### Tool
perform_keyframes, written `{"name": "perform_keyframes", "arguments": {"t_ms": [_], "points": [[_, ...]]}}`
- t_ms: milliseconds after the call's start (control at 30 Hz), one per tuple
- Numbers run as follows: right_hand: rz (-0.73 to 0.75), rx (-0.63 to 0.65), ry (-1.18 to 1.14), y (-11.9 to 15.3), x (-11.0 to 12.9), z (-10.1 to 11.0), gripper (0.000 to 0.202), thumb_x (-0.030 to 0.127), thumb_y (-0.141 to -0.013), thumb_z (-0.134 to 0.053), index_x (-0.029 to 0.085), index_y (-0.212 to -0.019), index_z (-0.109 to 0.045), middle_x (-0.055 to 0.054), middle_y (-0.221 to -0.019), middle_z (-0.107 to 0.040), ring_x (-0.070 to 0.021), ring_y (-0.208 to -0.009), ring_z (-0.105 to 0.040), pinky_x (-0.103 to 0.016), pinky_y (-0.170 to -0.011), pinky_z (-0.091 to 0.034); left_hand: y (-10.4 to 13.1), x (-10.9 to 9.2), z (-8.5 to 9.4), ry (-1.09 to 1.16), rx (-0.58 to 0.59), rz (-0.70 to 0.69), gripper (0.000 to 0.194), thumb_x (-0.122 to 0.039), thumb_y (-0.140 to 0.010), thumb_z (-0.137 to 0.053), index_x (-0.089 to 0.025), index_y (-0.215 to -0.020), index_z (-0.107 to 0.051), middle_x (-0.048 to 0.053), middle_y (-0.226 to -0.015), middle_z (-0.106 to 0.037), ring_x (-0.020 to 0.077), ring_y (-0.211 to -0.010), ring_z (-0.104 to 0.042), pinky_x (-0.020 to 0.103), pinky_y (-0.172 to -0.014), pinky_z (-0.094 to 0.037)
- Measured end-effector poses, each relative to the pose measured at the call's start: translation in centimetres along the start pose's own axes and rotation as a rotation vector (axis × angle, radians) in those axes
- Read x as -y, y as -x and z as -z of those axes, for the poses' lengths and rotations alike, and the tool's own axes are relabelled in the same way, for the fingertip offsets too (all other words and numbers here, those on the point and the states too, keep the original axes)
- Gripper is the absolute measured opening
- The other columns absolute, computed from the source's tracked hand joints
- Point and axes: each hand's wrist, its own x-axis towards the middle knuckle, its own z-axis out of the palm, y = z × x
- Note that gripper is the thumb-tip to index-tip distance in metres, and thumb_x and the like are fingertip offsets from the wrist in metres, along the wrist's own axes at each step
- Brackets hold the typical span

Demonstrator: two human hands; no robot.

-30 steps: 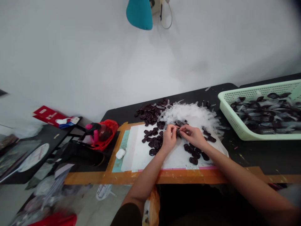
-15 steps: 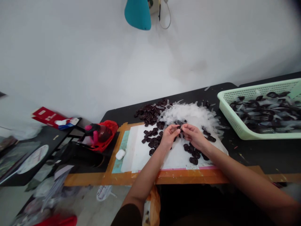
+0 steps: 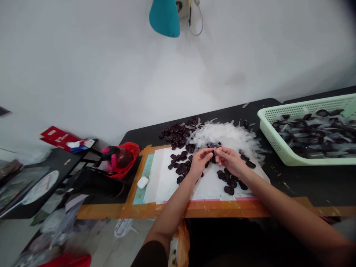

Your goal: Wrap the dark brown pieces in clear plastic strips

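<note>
My left hand (image 3: 200, 162) and my right hand (image 3: 230, 160) meet fingertip to fingertip over the white sheet (image 3: 161, 181). Between them they pinch a small dark glossy piece (image 3: 214, 153), with what looks like a translucent strip at it; the fingers cover most of it. Just behind lies a pile of translucent white strips (image 3: 226, 135). A heap of dark glossy pieces (image 3: 176, 134) is at the back left. Loose dark pieces (image 3: 182, 169) lie beside my left hand, and other dark oval pieces (image 3: 229, 190) sit below my right wrist.
At right stands a pale green basket (image 3: 319, 162) holding many dark pieces with translucent strips. A white case (image 3: 142, 182) rests on the sheet's left side. Further left are a red bag (image 3: 132, 157) with a bottle and a black cylinder (image 3: 94, 183). A teal lamp (image 3: 164, 18) hangs above.
My fingertips have shifted slightly around the small dark piece, and a pale strip shows more between them. The view has moved a little; the piles look the same.
</note>
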Motion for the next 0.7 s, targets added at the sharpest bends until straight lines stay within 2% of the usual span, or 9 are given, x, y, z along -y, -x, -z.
{"name": "perform_keyframes", "arguments": {"t_ms": [67, 133, 333, 433, 567, 700], "points": [[-0.025, -0.027, -0.007, -0.05, 0.02, 0.02, 0.028, 0.04, -0.073, -0.074, 0.017, -0.074, -0.059, -0.003, -0.065, -0.065, -0.0089, -0.051, -0.056, -0.02, -0.049, -0.044, -0.2, 0.44, 0.21, 0.001, -0.012, 0.012, 0.03, -0.034, -0.071, -0.075, -0.018, -0.096, -0.072, 0.004, -0.09, -0.07, 0.012, -0.074, -0.057, 0.025, -0.071, -0.043], [-0.026, -0.053, -0.021, -0.11, 0.02, 0.05, 0.027, 0.039, -0.071, -0.075, 0.017, -0.074, -0.06, -0.003, -0.065, -0.066, -0.0094, -0.052, -0.058, -0.02, -0.052, -0.047, -0.31, 0.83, 0.34, 0.006, -0.006, 0.037, 0.033, -0.033, -0.07, -0.076, -0.018, -0.099, -0.071, 0.005, -0.091, -0.071, 0.0115, -0.072, -0.057, 0.025, -0.069, -0.043], [-0.003, -0.074, 0.014, -0.24, -0.05, -0.08, 0.026, 0.035, -0.068, -0.075, 0.017, -0.069, -0.058, -0.001, -0.057, -0.064, -0.0074, -0.045, -0.053, -0.018, -0.046, -0.042, -0.29, 1.14, 0.54, 0.098, 0.096, 0.072, 0.032, -0.031, -0.071, -0.076, -0.017, -0.098, -0.068, 0.003, -0.086, -0.068, 0.0106, -0.075, -0.059, 0.023, -0.072, -0.044], [0.009, -0.128, 0.064, -0.3, -0.12, -0.24, 0.025, 0.035, -0.067, -0.074, 0.017, -0.068, -0.056, -0.001, -0.056, -0.064, -0.0076, -0.042, -0.05, -0.019, -0.042, -0.039, -0.31, 1.04, 0.49, 0.128, 0.082, 0.089, 0.033, -0.031, -0.07, -0.077, -0.016, -0.097, -0.067, 0.004, -0.085, -0.068, 0.0105, -0.074, -0.059, 0.024, -0.073, -0.045], [0.028, -0.193, 0.181, -0.29, -0.14, -0.43, 0.02, 0.03, -0.065, -0.07, 0.018, -0.065, -0.054, 0.001, -0.046, -0.058, -0.0073, -0.034, -0.043, -0.019, -0.035, -0.033, -0.38, 0.89, 0.36, 0.146, 0.041, 0.094, 0.035, -0.033, -0.069, -0.077, -0.016, -0.099, -0.067, 0.006, -0.096, -0.069, 0.0114, -0.077, -0.06, 0.024, -0.072, -0.045], [-0.01, -0.199, 0.223, -0.11, -0.01, -0.63, 0.018, 0.027, -0.064, -0.067, 0.019, -0.065, -0.052, 0.001, -0.047, -0.059, -0.0085, -0.034, -0.046, -0.019, -0.035, -0.034, -0.33, 0.78, 0.4, 0.105, 0.047, 0.059, 0.033, -0.031, -0.071, -0.075, -0.017, -0.099, -0.067, 0.007, -0.1, -0.069, 0.0125, -0.082, -0.061, 0.024, -0.076, -0.045]]}}
